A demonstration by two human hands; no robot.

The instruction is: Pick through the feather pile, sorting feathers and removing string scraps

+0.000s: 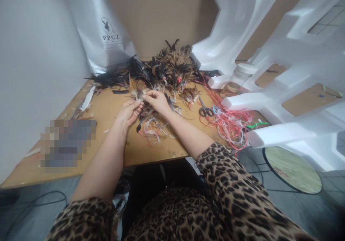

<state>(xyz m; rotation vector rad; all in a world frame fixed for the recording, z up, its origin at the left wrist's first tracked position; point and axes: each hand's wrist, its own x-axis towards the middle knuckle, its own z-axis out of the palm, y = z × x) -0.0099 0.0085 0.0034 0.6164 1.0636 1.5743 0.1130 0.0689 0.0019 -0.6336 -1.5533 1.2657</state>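
Observation:
Both my hands meet over the table, left of its middle. My left hand (130, 110) is closed in a pinch at the base of a small bunch of brown and grey feathers (136, 88), whose tips fan upward. At the same bunch, the fingertips of my right hand (156, 100) pinch its lower right side. Whether a tie lies between the fingers is too small to tell. Just below my hands lie loose feathers and pale and pink strips (152, 127). Behind them rises a large heap of black and brown feathers (175, 64).
Dark-handled scissors (206, 110) lie right of my hands, beside a tangle of pink and white ribbons (231, 126). White moulded foam (242, 25) stands along the right. A lidded clear jar (244, 73) is near it. A silver bag (101, 28) stands at the back left. A white feather (88, 98) lies left.

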